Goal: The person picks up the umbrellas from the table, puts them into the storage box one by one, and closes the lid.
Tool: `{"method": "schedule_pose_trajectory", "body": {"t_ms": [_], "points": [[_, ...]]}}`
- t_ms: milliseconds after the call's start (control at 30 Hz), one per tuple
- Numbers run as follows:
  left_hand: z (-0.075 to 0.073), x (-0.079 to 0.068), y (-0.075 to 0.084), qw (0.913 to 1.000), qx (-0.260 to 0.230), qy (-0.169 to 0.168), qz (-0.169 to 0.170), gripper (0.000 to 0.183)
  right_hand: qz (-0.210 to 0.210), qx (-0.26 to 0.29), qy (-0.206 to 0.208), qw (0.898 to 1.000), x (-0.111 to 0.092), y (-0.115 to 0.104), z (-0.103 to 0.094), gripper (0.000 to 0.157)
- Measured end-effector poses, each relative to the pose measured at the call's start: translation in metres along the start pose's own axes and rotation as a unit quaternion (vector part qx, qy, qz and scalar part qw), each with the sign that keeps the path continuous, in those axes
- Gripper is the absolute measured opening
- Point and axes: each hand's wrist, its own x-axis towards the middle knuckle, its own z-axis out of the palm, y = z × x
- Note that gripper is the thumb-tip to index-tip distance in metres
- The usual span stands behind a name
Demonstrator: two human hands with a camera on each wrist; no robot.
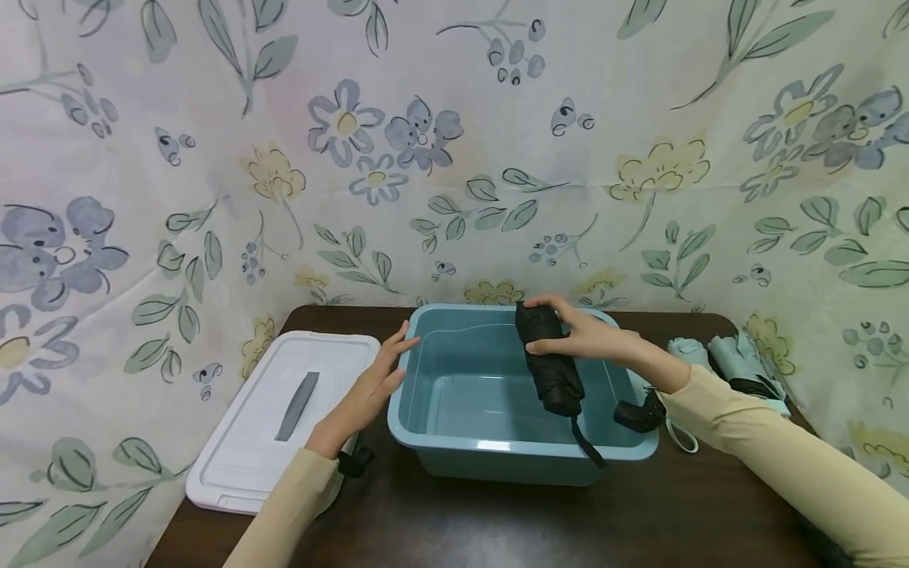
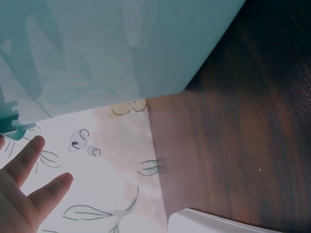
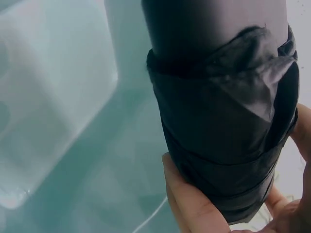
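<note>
Snugly pinched between the thumb and fingers of the right grip (image 1: pixel 585 335): black umbrella (image 1: pixel 550 371), folded short, fat and round like a tube. Made of thin, crinkly cloth, wrapped in soft folds, with one smooth, plain end. Tilted, and over the inside of the tub (image 1: pixel 497 467), just below the right grip. Hard to tell whether touching the bottom. Dangling from the end nearer the person: thin black strap (image 1: pixel 588 443), across the front rim.

Spread wide and holding nothing: left grip (image 1: pixel 372 386), fingertips by the tub's left rim. Hard to tell whether touching it. Between both grips, that tub, blue-green, smooth and shiny like plastic, with round corners and a wide lip.

Under and to the left of the left grip: white lid (image 1: pixel 237 454), flat, smooth, round at the corners, with a long grey handle (image 1: pixel 297 406). To the right of the right grip, past the tub: pale green umbrellas (image 1: pixel 738 359), folded and wrinkly, and a thin white loop (image 1: pixel 683 439) of cord nearer the person.

Below both grips: bench (image 1: pixel 497 528), dark brown, shiny, with streaks like wood. Behind both: pale sheet (image 1: pixel 454 237), a bit creased, covered in blue and yellow flowers and green leaves.
</note>
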Motion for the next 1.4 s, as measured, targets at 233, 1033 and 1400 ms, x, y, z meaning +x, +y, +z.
{"method": "schedule_pose_trajectory", "body": {"t_ms": [233, 1033, 1400], "points": [[0.006, 0.001, -0.020, 1.0000, -0.004, 0.003, -0.002, 0.050, -0.003, -0.021, -0.007, 1.000, 0.009, -0.003, 0.011, 0.067], [0.015, 0.002, -0.040, 0.9985, -0.021, 0.042, 0.029, 0.053, 0.021, -0.020, -0.029, 0.999, 0.046, -0.003, 0.045, 0.067], [0.018, 0.004, -0.044, 0.9976, -0.031, 0.046, 0.040, 0.048, 0.005, -0.025, -0.034, 0.999, 0.062, -0.009, 0.063, 0.065]]}}
